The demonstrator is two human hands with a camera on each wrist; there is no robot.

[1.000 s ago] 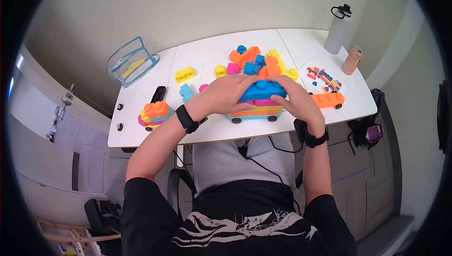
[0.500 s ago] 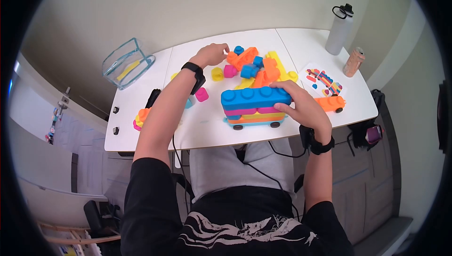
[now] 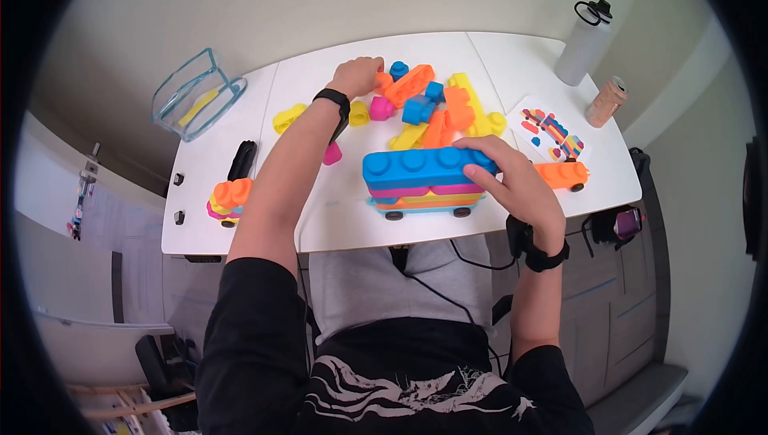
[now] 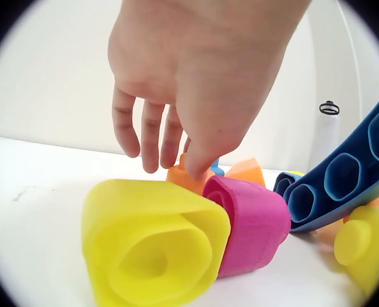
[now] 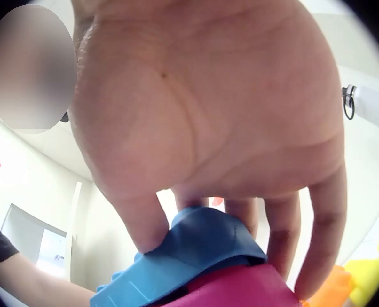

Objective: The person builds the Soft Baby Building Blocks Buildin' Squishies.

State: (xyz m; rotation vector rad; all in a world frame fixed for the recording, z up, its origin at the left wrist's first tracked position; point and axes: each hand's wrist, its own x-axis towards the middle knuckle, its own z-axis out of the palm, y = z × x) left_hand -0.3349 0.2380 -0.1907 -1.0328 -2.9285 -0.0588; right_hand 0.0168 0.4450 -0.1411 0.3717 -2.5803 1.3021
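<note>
My right hand [image 3: 516, 183] grips the right end of a long blue building block [image 3: 412, 167], thumb on the near side and fingers over the far side. That block tops a wheeled stack of pink, yellow and orange layers on a light blue base [image 3: 428, 208]. In the right wrist view a dark gap shows between the blue block and the pink block [image 5: 240, 288] under it. At the back, my left hand [image 3: 356, 77] pinches a small orange block [image 4: 184, 179] between thumb and index finger, the other fingers hanging loose. Pink [image 4: 256, 227] and yellow [image 4: 151, 243] blocks lie nearby.
Loose orange [image 3: 412, 85], blue [image 3: 418, 109] and yellow [image 3: 472, 103] blocks lie heaped behind the stack. An orange wheeled piece [image 3: 560, 175] and picture sheet [image 3: 528, 143] are right, with a can [image 3: 606, 103] and bottle [image 3: 584, 47]. Left are a small built vehicle [image 3: 228, 199] and clear case [image 3: 196, 99].
My left hand has left the blue block and reached to the back left, to the small orange block. The right hand stays on the blue block's right end.
</note>
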